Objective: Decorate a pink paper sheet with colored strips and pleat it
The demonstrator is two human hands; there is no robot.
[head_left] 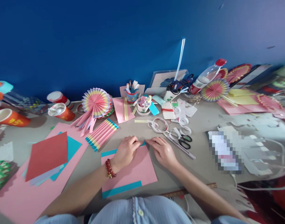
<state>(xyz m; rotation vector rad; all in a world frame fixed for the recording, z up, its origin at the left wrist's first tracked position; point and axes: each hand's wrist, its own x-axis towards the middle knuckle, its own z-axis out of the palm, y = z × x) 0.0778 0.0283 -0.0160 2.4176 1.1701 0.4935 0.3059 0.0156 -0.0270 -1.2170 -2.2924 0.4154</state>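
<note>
A pink paper sheet [130, 171] lies on the table in front of me, with a blue paper strip [109, 152] along its far edge and a second blue strip [121, 189] along its near edge. My left hand [127, 151] rests over the far edge, fingers curled closed on the far strip near the right corner. From the other side my right hand [163, 151] meets it, its fingers pressed together at that strip's end. The fingers partly hide the strip between them.
Pleated pink-and-blue paper [102, 133] lies left of the sheet, beside a paper fan rosette [95, 101]. Scissors [184, 142] and tape rolls [160, 125] sit beyond my right hand. Red paper [48, 155] is at left; a phone [223, 152] lies at right.
</note>
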